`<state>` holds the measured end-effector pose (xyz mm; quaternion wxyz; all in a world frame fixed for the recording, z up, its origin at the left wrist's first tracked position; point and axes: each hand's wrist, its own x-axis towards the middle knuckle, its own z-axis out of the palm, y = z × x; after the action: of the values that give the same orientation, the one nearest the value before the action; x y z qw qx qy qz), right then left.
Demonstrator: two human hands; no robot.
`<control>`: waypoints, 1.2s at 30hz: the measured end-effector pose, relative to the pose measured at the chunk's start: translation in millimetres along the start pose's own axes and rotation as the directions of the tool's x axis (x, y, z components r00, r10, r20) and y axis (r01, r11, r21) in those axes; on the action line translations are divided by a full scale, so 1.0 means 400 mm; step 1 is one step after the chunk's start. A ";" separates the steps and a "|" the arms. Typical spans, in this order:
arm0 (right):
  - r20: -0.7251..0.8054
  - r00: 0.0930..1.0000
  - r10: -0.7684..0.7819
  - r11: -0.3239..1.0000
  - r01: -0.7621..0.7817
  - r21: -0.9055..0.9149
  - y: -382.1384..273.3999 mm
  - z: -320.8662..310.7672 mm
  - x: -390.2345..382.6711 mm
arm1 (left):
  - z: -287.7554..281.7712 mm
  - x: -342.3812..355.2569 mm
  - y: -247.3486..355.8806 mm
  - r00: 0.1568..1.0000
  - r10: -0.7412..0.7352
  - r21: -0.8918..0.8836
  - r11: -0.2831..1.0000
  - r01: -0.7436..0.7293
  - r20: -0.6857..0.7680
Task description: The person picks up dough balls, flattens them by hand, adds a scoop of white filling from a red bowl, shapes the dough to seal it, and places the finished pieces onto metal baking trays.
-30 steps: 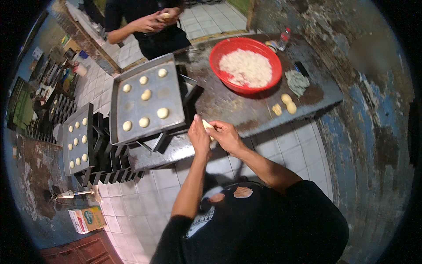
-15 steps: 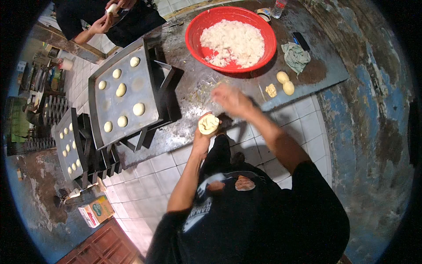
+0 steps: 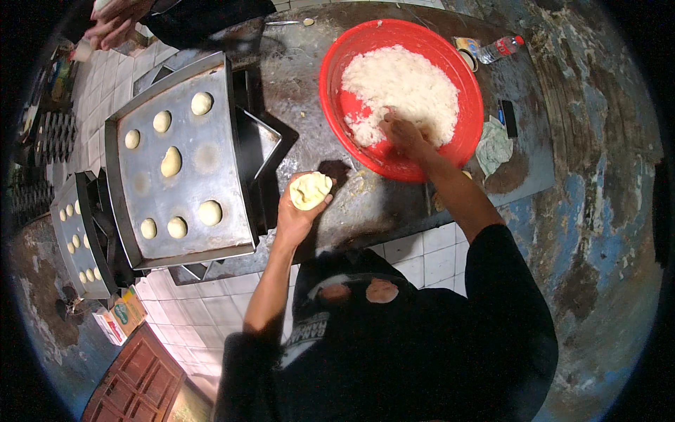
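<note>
My left hand [image 3: 295, 218] is closed round an opened piece of pale yellow dough [image 3: 310, 188], hollowed like a cup, above the worktable [image 3: 295, 119]. My right hand [image 3: 404, 135] is down in the white crumbly mixture [image 3: 415, 84] inside the red bowl [image 3: 330, 84]; its fingers are curled and partly buried, so what they grip is hidden. Left of my hands a large metal tray [image 3: 140, 204] holds several round dough pieces [image 3: 202, 103].
A second tray [image 3: 98, 281] with dough pieces sits at left. Right of the bowl lie a cloth [image 3: 492, 148], black phone [image 3: 511, 119] and plastic bottle [image 3: 500, 49]. Another person's hand [image 3: 112, 28] holds something pale at top left. A box [image 3: 119, 316] is below.
My right hand left the dough and moved up and right into the bowl. My left hand still holds the dough, now opened out, slightly further left. The view has shifted.
</note>
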<state>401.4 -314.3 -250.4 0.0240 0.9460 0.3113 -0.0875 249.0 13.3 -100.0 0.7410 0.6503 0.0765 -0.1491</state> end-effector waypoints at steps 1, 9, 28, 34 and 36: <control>0.015 1.000 0.015 1.000 -0.014 -0.015 0.000 -0.004 -0.005 | -0.002 0.016 0.004 1.000 -0.002 0.029 1.000 0.003 -0.008; 0.483 0.799 0.359 -0.264 -0.409 0.874 -0.029 -0.271 -0.129 | 0.123 0.135 -0.024 0.967 0.250 0.197 0.947 -0.254 0.046; -0.175 0.820 0.545 0.254 0.037 0.966 -0.341 -0.337 -0.574 | 0.457 -0.207 -0.131 0.909 0.399 0.165 0.895 -0.415 0.121; -0.517 0.815 0.263 0.635 0.257 0.728 -0.499 -0.407 -0.759 | 0.474 -0.358 -0.144 0.983 0.185 0.014 0.983 -0.184 -0.021; -0.530 0.717 0.453 0.556 0.237 0.796 -0.486 -0.427 -0.774 | 0.484 -0.429 -0.059 0.996 0.040 -0.071 0.997 -0.034 0.085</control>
<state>67.1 -321.9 -24.7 -0.5310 0.8221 0.1535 0.1364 64.1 -159.3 -41.9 0.7684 0.6183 0.0374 -0.1608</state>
